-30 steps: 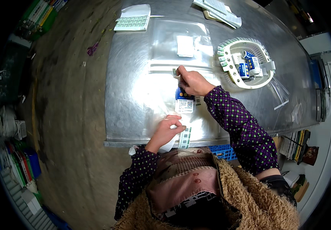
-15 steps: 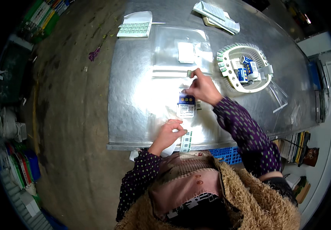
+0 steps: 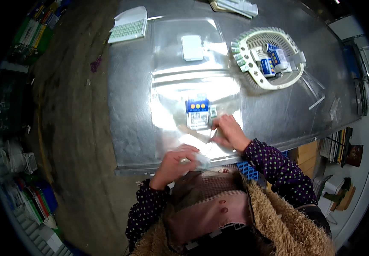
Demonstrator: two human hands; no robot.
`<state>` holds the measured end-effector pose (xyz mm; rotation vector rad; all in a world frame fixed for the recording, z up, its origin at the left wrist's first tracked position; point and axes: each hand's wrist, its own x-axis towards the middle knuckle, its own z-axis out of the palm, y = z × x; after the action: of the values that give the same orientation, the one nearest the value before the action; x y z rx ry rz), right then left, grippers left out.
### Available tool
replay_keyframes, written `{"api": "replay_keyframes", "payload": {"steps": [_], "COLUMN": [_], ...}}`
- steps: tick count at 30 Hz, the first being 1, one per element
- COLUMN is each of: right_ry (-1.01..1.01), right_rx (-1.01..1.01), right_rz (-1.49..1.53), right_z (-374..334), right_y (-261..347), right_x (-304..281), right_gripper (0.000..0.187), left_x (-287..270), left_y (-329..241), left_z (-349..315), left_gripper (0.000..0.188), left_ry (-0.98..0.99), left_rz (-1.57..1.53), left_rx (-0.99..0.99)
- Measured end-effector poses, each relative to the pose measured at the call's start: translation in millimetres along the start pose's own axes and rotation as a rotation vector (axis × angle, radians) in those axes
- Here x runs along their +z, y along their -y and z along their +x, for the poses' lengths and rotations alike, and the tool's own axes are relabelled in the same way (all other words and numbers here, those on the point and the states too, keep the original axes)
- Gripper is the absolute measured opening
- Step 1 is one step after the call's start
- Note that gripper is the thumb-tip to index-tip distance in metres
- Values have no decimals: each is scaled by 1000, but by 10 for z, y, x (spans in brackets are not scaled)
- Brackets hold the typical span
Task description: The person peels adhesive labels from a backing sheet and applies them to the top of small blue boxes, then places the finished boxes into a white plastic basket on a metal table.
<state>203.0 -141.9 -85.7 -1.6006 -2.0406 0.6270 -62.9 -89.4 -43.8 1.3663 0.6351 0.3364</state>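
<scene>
On the metal table lies a large clear plastic bag (image 3: 167, 96), glossy with glare. A blue and white printed label (image 3: 198, 115) shows on it, and beside that sits a small green-edged sticker (image 3: 213, 111). My right hand (image 3: 231, 133) is just below and right of this label, thumb and forefinger apart, with nothing visible between them. Close to the table's front edge, my left hand (image 3: 176, 165) is closed on a pale sticker strip (image 3: 201, 161), which is blurred by motion.
A white basket (image 3: 259, 81) at the right holds blue and white containers, with green stickers along its rim. Farther back are a white card-like stack (image 3: 192, 48), a green-printed sticker sheet (image 3: 129, 29) and folded papers (image 3: 235, 6). A blue crate (image 3: 247, 170) shows below the table edge.
My right hand has come back toward me from above the printed label, and the small sticker it held is no longer in its fingers. My left hand has moved slightly nearer, lifting the strip.
</scene>
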Motion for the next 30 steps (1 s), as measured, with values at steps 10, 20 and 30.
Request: {"api": "replay_keyframes", "payload": {"steps": [10, 20, 30], "right_ry": [88, 117, 306], "right_rx": [-196, -144, 549], "right_rz": [32, 129, 795], "right_z": [243, 307, 525], "right_y": [224, 240, 258], "right_x": [12, 148, -201], "right_gripper": [26, 39, 25], "left_x": [239, 290, 238], "left_y": [-360, -355, -418], "left_z": [-9, -11, 9], "left_gripper": [13, 13, 12], "left_ry": [188, 145, 154], "left_rz": [55, 68, 63], "left_rx": [57, 139, 88]}}
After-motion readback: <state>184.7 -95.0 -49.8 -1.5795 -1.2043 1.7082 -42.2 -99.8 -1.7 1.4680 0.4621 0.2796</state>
